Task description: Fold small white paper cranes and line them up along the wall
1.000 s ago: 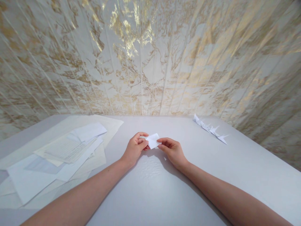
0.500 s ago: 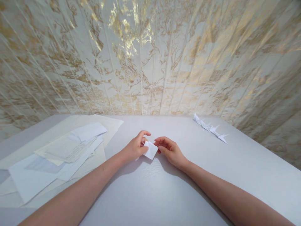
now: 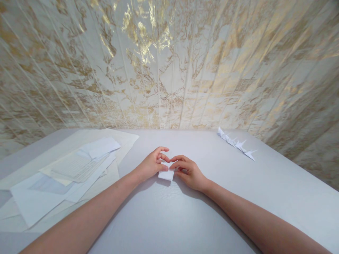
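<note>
Between my hands, just above the table, is a small folded piece of white paper point(image 3: 165, 175). My left hand point(image 3: 153, 164) pinches its upper left part, thumb on top, with the index finger raised and curved. From the other side, my right hand point(image 3: 189, 173) closes its thumb and fingers on the paper's right edge. The fingers cover the paper's upper part, so its folds there are hidden.
On the left of the white table point(image 3: 159, 218) lie overlapping sheets of paper point(image 3: 45, 204), some with writing. Several folded paper figures with pointed tips point(image 3: 239, 145) stand in a row at the back right. A gold-patterned curtain point(image 3: 169, 70) hangs behind the table.
The folded paper has turned and moved slightly left and lower between my hands. My right hand has shifted left, its fingers now nearer my left fingertips.
</note>
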`<state>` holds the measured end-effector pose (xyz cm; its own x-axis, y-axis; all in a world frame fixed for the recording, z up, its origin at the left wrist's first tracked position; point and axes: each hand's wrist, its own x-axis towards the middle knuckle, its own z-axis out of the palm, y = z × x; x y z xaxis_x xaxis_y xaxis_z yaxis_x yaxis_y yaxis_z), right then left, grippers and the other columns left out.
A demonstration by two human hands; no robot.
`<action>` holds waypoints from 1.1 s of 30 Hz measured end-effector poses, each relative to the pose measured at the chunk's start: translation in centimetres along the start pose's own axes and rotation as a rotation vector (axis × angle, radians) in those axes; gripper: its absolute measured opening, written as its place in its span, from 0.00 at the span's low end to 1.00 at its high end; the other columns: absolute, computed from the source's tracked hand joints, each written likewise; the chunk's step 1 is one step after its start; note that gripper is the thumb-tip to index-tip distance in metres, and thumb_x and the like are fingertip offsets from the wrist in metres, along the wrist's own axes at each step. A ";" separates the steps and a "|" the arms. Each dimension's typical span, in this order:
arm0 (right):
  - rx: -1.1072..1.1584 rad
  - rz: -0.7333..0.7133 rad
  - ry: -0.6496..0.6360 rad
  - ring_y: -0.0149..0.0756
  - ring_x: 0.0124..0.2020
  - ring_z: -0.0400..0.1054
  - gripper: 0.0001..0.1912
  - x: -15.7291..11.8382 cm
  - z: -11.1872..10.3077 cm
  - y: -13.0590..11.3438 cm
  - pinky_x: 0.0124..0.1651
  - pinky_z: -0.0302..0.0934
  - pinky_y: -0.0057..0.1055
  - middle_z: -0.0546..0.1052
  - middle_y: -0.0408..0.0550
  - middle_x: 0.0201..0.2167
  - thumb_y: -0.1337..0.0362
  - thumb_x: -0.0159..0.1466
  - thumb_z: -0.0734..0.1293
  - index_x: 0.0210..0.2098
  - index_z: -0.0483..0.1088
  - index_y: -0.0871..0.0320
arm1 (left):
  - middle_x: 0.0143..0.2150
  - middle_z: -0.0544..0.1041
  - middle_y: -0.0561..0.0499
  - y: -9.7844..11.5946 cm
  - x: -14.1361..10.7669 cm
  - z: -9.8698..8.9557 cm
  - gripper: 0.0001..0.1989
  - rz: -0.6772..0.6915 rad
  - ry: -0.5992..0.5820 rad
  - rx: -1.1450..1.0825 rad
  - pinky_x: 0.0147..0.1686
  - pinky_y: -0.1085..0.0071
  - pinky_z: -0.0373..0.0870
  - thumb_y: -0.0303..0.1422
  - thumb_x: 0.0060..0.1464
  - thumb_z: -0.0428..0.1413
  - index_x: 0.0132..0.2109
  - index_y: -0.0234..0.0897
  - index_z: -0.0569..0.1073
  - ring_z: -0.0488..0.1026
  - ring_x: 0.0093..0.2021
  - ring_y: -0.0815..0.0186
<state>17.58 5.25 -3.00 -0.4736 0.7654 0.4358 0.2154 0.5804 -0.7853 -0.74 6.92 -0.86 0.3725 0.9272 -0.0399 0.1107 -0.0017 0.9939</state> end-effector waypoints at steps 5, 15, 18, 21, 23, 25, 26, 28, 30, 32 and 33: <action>0.003 0.039 -0.022 0.27 0.28 0.65 0.05 -0.1 0.4 0.1 0.33 0.64 0.27 0.69 0.49 0.38 0.72 0.54 0.66 0.30 0.72 0.59 | 0.39 0.71 0.54 -0.7 0.2 0.3 0.18 0.069 0.051 0.182 0.21 0.79 0.56 0.22 0.35 0.56 0.38 0.36 0.65 0.58 0.19 0.79; -0.074 0.144 0.032 0.25 0.24 0.64 0.08 0.1 0.9 0.2 0.30 0.62 0.25 0.71 0.47 0.34 0.77 0.49 0.69 0.27 0.73 0.60 | 0.47 0.68 0.48 0.5 -0.9 -0.8 0.11 0.226 -0.144 0.662 0.48 0.66 0.60 0.27 0.37 0.61 0.34 0.37 0.73 0.66 0.47 0.62; -0.070 0.169 0.036 0.26 0.25 0.65 0.08 0.1 0.9 0.2 0.30 0.62 0.25 0.71 0.47 0.34 0.77 0.49 0.69 0.27 0.73 0.61 | 0.43 0.69 0.51 1.0 -1.2 -0.8 0.15 0.288 -0.162 0.849 0.49 0.65 0.59 0.27 0.34 0.63 0.35 0.39 0.73 0.64 0.47 0.61; -0.064 0.193 0.045 0.26 0.26 0.65 0.09 0.0 0.9 0.1 0.30 0.62 0.25 0.71 0.47 0.33 0.78 0.49 0.68 0.27 0.73 0.61 | 0.38 0.71 0.51 1.2 -1.5 -0.2 0.13 0.305 -0.176 0.921 0.45 0.68 0.60 0.26 0.37 0.61 0.35 0.38 0.73 0.65 0.43 0.63; -0.060 0.211 0.043 0.26 0.25 0.65 0.09 -0.1 0.9 0.0 0.30 0.62 0.25 0.70 0.46 0.33 0.79 0.48 0.68 0.26 0.73 0.60 | 0.35 0.71 0.52 1.3 -1.6 0.1 0.11 0.282 -0.181 0.925 0.41 0.71 0.62 0.26 0.39 0.60 0.35 0.36 0.72 0.67 0.39 0.65; -0.051 0.230 0.027 0.24 0.24 0.64 0.09 -0.2 0.8 -0.1 0.30 0.63 0.25 0.70 0.46 0.34 0.79 0.48 0.68 0.26 0.73 0.60 | 0.32 0.72 0.53 1.4 -1.8 0.2 0.08 0.256 -0.182 0.932 0.36 0.74 0.62 0.26 0.42 0.58 0.34 0.36 0.72 0.67 0.35 0.67; -0.046 0.238 0.015 0.24 0.23 0.64 0.09 -0.3 0.8 -0.2 0.30 0.63 0.25 0.70 0.46 0.35 0.79 0.48 0.68 0.26 0.72 0.60 | 0.31 0.72 0.53 1.3 -2.0 0.2 0.05 0.252 -0.177 0.946 0.34 0.74 0.62 0.26 0.44 0.57 0.33 0.35 0.71 0.67 0.33 0.68; -0.045 0.244 -0.012 0.23 0.24 0.64 0.09 -0.5 0.7 -0.5 0.30 0.63 0.25 0.70 0.46 0.35 0.79 0.48 0.68 0.26 0.72 0.60 | 0.29 0.72 0.53 1.1 -2.5 0.3 0.03 0.278 -0.153 0.994 0.34 0.74 0.62 0.25 0.47 0.54 0.30 0.35 0.71 0.67 0.32 0.68; -0.065 0.227 -0.029 0.24 0.25 0.64 0.10 -0.7 0.6 -0.9 0.31 0.62 0.25 0.70 0.45 0.34 0.78 0.47 0.69 0.27 0.72 0.60 | 0.29 0.72 0.52 0.5 -3.2 0.4 0.06 0.339 -0.126 1.051 0.35 0.72 0.63 0.24 0.50 0.51 0.29 0.35 0.71 0.68 0.32 0.67; -0.098 0.199 -0.037 0.26 0.26 0.63 0.11 -0.9 0.6 -1.3 0.32 0.62 0.25 0.69 0.45 0.33 0.77 0.47 0.69 0.29 0.72 0.60 | 0.30 0.73 0.50 -0.2 -4.0 0.6 0.07 0.411 -0.100 1.085 0.37 0.70 0.64 0.23 0.51 0.50 0.30 0.35 0.72 0.68 0.34 0.65; -0.115 0.187 -0.039 0.26 0.27 0.63 0.11 -1.0 0.7 -1.5 0.33 0.62 0.25 0.69 0.45 0.33 0.77 0.47 0.70 0.29 0.71 0.59 | 0.32 0.74 0.49 -0.6 -4.3 0.8 0.08 0.444 -0.073 1.077 0.39 0.69 0.64 0.23 0.52 0.49 0.30 0.35 0.72 0.69 0.35 0.65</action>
<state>17.18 3.44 -2.59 -0.4488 0.8524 0.2683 0.3973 0.4593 -0.7944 -1.71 2.61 -1.33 0.6230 0.7417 0.2486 0.6692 -0.6699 0.3217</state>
